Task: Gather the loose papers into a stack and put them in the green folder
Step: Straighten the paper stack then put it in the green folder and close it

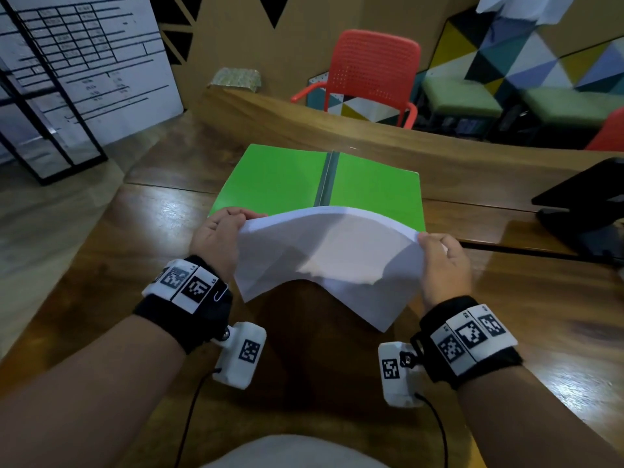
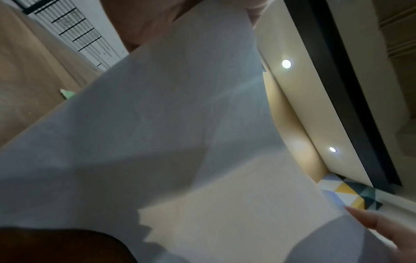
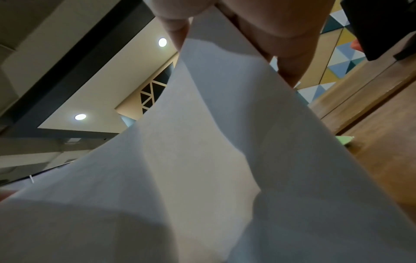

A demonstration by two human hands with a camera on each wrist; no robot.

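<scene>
paper stack held in both hands above the table, in front of the open green folder

the papers are gathered into one white stack, held up off the table and bowed upward in the middle, their near corners drooping toward the person. the left hand pinches the stack's left edge, fingers curled over the top. the right hand pinches the right edge in the same way; from the right wrist view the thumb and fingers clamp the sheets between them. the left wrist view shows mostly the underside of the stack.

just beyond the stack, the green folder lies open and flat on the wooden table, its grey spine running down the middle. the stack's far edge overlaps the folder's near edge in the head view.

further out, a black device sits at the table's right side, a red chair stands behind the table, and a white board with printed lines leans at the left.
</scene>
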